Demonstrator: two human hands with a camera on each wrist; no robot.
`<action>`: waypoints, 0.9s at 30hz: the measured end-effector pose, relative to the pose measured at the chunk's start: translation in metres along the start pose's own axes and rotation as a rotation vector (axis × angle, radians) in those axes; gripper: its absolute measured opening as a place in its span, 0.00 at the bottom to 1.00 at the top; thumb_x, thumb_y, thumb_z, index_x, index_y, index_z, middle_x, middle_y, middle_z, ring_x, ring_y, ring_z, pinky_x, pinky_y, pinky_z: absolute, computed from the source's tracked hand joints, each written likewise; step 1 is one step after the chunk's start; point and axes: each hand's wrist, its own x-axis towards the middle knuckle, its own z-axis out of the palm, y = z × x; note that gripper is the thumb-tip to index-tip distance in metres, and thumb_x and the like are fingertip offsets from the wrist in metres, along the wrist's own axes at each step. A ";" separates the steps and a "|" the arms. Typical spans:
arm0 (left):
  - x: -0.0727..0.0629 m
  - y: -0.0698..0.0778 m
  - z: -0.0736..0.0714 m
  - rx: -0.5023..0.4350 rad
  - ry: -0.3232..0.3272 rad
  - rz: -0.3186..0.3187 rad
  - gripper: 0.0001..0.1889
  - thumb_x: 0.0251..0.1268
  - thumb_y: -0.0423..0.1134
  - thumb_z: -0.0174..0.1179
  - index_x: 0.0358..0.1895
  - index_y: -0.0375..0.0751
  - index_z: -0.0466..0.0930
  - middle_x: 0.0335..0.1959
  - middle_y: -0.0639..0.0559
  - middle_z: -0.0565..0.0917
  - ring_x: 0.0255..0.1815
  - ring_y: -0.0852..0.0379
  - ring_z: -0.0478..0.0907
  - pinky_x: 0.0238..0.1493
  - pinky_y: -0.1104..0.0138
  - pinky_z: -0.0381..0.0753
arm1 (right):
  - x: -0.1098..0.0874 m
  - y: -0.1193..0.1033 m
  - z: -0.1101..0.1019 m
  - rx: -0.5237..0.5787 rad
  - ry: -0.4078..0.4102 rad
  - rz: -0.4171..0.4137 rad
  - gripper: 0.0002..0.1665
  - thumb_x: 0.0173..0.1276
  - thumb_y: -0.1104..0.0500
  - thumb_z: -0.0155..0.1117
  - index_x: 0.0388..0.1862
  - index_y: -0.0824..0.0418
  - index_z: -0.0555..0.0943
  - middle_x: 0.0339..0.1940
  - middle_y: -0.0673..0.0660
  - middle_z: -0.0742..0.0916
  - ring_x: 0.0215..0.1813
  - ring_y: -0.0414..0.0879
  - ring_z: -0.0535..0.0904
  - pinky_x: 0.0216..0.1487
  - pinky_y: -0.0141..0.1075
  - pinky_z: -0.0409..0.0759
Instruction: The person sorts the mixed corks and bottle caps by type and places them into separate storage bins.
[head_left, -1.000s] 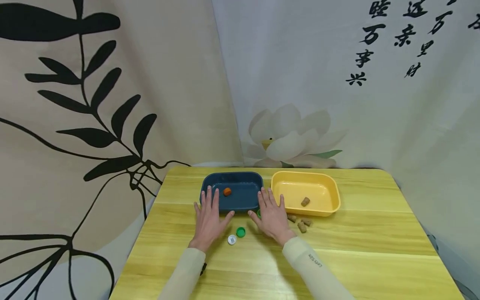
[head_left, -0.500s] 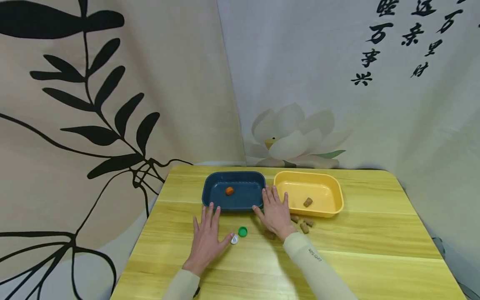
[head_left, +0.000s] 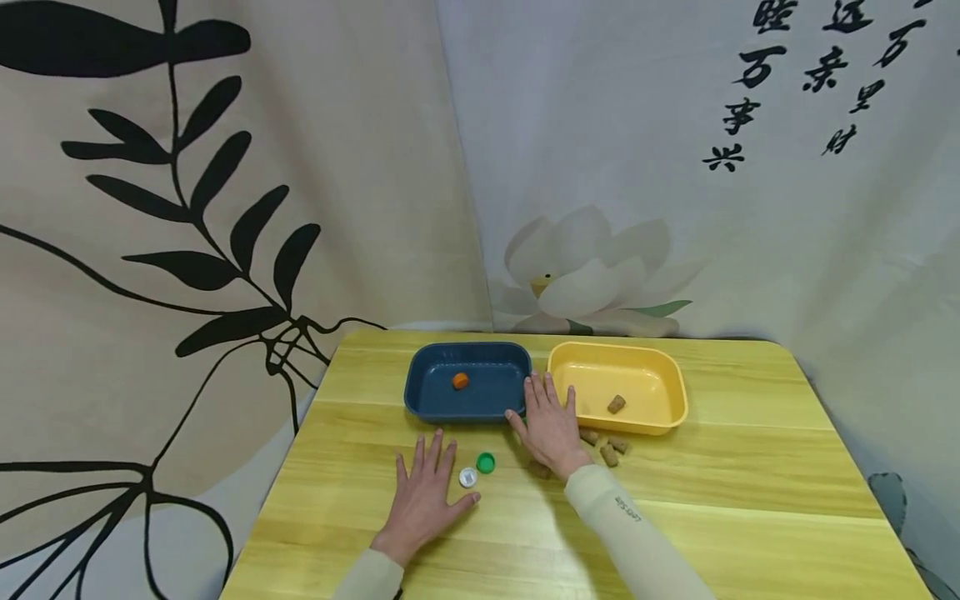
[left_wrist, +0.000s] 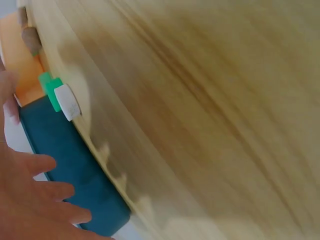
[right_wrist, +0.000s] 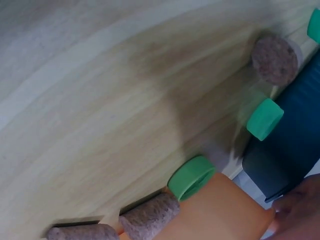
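Note:
My left hand [head_left: 427,504] is palm down close over the table with fingers spread, holding nothing. Beside it lie a white bottle cap [head_left: 468,477] and a green bottle cap [head_left: 486,462]. My right hand [head_left: 553,429] reaches forward with straight fingers, its fingertips by the gap between the blue tray [head_left: 420,407] and the yellow tray [head_left: 670,408]. A small orange piece [head_left: 460,381] lies in the blue tray, and one cork [head_left: 617,404] in the yellow one. In the right wrist view, another green cap [right_wrist: 191,177] stands near a cork [right_wrist: 150,215] by the yellow tray.
Several corks [head_left: 609,455] lie in front of the yellow tray, to the right of my right hand. One more cork [head_left: 538,469] shows beside my right wrist. The wooden table [head_left: 750,500] ends at a curtain [head_left: 375,167] behind.
My left hand has drawn back from the blue tray's front edge toward me. My right hand stays by the trays, with only a slight shift to the right in view.

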 end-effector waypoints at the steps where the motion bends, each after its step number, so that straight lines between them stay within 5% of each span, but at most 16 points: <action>1: 0.001 0.001 0.000 0.000 -0.008 0.001 0.50 0.63 0.75 0.58 0.79 0.41 0.66 0.82 0.36 0.58 0.81 0.29 0.53 0.69 0.25 0.54 | 0.000 0.000 0.000 -0.002 0.000 0.001 0.48 0.82 0.30 0.37 0.84 0.63 0.57 0.85 0.61 0.58 0.86 0.57 0.47 0.78 0.68 0.46; 13: 0.005 0.005 0.003 -0.058 -0.068 -0.014 0.41 0.62 0.67 0.66 0.72 0.43 0.75 0.79 0.35 0.63 0.80 0.28 0.53 0.69 0.24 0.51 | -0.003 -0.004 -0.001 -0.022 0.002 0.009 0.48 0.82 0.30 0.36 0.84 0.63 0.57 0.85 0.61 0.58 0.86 0.57 0.47 0.78 0.67 0.47; 27: 0.011 0.007 0.012 -0.035 -0.006 0.055 0.21 0.61 0.55 0.73 0.51 0.47 0.86 0.72 0.35 0.73 0.75 0.26 0.62 0.63 0.22 0.60 | -0.004 0.000 -0.002 0.015 -0.004 0.029 0.48 0.81 0.30 0.38 0.85 0.62 0.56 0.86 0.60 0.57 0.86 0.57 0.45 0.78 0.67 0.44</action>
